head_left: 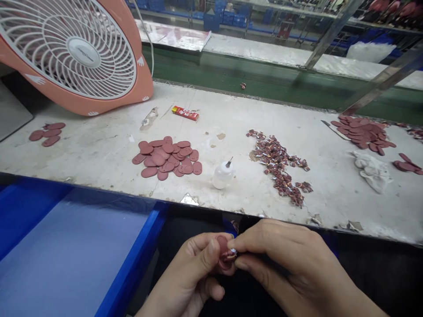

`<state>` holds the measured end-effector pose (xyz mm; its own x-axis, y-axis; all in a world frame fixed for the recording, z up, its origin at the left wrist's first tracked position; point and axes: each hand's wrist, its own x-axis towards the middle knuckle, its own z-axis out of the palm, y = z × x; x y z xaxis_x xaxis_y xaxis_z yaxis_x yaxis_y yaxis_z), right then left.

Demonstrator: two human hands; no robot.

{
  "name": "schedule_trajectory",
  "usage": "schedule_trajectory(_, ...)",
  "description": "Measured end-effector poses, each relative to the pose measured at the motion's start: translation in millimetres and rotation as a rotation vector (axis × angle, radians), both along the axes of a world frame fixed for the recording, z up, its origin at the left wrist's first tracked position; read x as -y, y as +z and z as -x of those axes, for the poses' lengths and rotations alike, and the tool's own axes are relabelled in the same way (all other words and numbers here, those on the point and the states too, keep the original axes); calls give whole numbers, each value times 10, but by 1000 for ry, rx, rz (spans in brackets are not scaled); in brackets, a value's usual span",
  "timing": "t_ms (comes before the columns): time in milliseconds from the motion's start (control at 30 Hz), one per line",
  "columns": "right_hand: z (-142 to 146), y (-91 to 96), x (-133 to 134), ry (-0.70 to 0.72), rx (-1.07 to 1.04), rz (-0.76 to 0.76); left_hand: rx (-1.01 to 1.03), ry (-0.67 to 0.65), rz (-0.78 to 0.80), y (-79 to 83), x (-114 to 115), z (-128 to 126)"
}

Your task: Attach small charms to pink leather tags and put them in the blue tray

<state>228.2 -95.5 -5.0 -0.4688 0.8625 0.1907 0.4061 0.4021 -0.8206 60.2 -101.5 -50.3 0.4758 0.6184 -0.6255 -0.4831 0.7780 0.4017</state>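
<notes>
Beyond the grip (228, 252), a worn white desk (99, 158) runs across the view, with a blue plastic bin (76, 246) along its near edge to the grip's left. Farther ahead stands a 2nd desk with a green front (251, 70), crossed by slanted steel posts (333, 33). Past it, far from the grip, blue crates (211, 20) stack up under even indoor light.

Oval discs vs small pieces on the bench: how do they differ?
The oval reddish-brown discs are plain and flat, while the small pieces look multicoloured and irregular. The discs are much larger than the small pieces. The discs lie in a rounded, overlapping cluster; the small pieces straggle in a long, narrow heap. Both lie loose on the worn white bench, and both are mainly reddish.
</notes>
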Motion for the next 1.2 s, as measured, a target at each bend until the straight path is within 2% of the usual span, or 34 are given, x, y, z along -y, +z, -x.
schedule_trajectory(367, 29, -17, 15, -1, 42, -4, -2, 46, 83, -37, 21, -3)
schedule_trajectory(600, 50, -11, -14, 5, 51, -12, -14, 12, 44, -26, 5, 26)
schedule_trajectory(1200, 123, 0, -58, 45, 39, 18, 35, 47, 27, -55, 7, 89)
